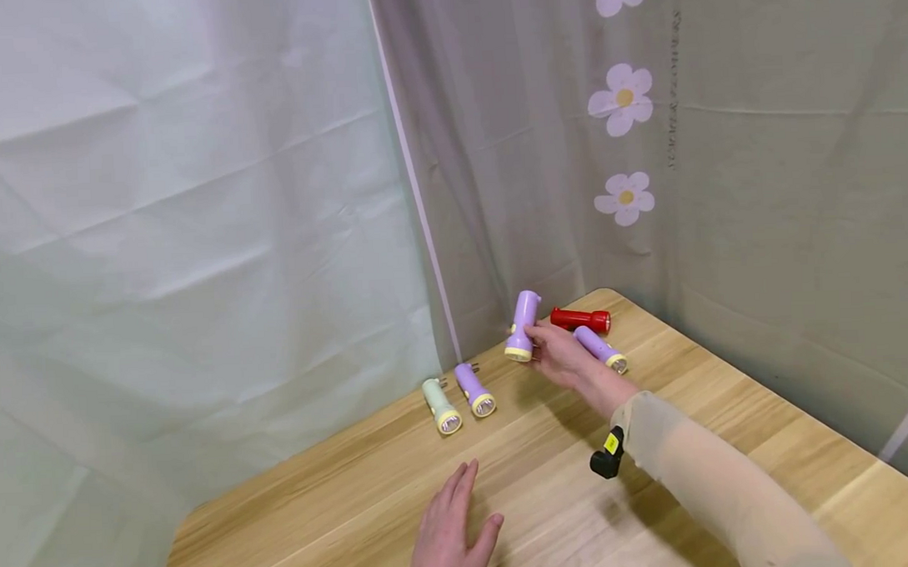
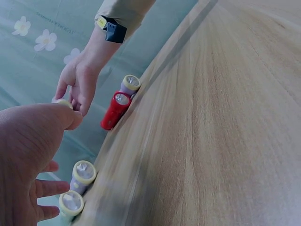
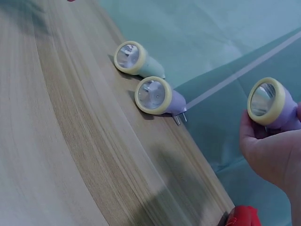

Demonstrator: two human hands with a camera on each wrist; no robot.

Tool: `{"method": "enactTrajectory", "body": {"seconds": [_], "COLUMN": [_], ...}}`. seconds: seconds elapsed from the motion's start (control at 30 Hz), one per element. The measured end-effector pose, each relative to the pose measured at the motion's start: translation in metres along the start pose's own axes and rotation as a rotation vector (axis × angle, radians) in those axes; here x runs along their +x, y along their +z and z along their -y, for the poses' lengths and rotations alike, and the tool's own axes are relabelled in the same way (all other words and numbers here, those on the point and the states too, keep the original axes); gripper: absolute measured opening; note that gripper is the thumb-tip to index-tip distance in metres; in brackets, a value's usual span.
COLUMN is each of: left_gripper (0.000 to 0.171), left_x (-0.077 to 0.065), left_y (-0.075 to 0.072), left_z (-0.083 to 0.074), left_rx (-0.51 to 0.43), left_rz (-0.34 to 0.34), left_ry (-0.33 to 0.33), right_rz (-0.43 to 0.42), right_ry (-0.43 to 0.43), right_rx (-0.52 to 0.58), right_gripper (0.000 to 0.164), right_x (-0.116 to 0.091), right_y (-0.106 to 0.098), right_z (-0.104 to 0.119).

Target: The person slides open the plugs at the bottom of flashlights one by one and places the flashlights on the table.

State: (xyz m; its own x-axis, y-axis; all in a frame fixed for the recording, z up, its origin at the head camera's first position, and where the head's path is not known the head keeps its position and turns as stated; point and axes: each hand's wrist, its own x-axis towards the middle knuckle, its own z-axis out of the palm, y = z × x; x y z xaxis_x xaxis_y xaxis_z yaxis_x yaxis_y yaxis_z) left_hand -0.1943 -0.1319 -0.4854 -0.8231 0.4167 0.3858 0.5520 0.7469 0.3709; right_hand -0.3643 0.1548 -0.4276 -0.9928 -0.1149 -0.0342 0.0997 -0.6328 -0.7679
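Observation:
My right hand (image 1: pixel 565 356) grips a purple flashlight (image 1: pixel 526 313) with a cream head ring, holding it above the table near the back edge; its lens end shows in the right wrist view. Just right of that hand lie a red flashlight (image 1: pixel 581 320) and another purple flashlight (image 1: pixel 597 346), the latter partly behind the wrist. To the left, a pale green flashlight (image 1: pixel 437 401) and a purple flashlight (image 1: pixel 473 387) lie side by side, prongs sticking out near their back ends. My left hand (image 1: pixel 451 525) hovers over the front of the table with fingers extended, holding nothing.
The wooden table (image 1: pixel 341 479) has its back edge against a hanging curtain (image 1: pixel 272 240) that also runs along the right side. White flowers (image 1: pixel 622 99) are printed on it. A small black camera (image 1: pixel 608 453) is strapped on the right wrist.

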Motion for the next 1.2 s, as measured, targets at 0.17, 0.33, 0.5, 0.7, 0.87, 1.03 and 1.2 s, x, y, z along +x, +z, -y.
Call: {"method": "enactTrajectory", "body": {"seconds": [0.17,0.33,0.5,0.7,0.87,1.03,1.2], "left_gripper": [0.074,0.074,0.074,0.073,0.072,0.073,0.074], "left_x": [0.002,0.004,0.007,0.010,0.013,0.011,0.005], "left_y": [0.000,0.000,0.001,0.002,0.001,0.000,-0.001], "left_z": [-0.001,-0.001,-0.002,-0.004,-0.004,-0.001,0.006], "left_rx": [-0.005,-0.006,0.001,-0.007,-0.016,-0.008,0.024], "left_rz": [0.000,-0.004,-0.018,-0.010,-0.007,-0.010,-0.046], "left_ry": [0.002,0.007,0.018,0.011,0.014,0.044,0.095], "right_rz": [-0.014,-0.039,-0.059,-0.063,-0.044,-0.059,-0.063], "right_ry": [0.037,0.013,-0.007,-0.031,-0.063,-0.047,-0.029], "right_rx": [0.132,0.021,-0.107,-0.159,-0.181,-0.182,-0.162], "right_gripper": [0.059,0.063,0.065,0.062,0.060,0.059,0.058], "right_x": [0.001,0.002,0.002,0.000,0.002,0.001,-0.001], "right_y": [0.002,0.002,0.001,0.000,-0.002,-0.003,0.001], "right_z": [0.005,0.008,0.008,0.011,0.014,0.009,0.000]}}
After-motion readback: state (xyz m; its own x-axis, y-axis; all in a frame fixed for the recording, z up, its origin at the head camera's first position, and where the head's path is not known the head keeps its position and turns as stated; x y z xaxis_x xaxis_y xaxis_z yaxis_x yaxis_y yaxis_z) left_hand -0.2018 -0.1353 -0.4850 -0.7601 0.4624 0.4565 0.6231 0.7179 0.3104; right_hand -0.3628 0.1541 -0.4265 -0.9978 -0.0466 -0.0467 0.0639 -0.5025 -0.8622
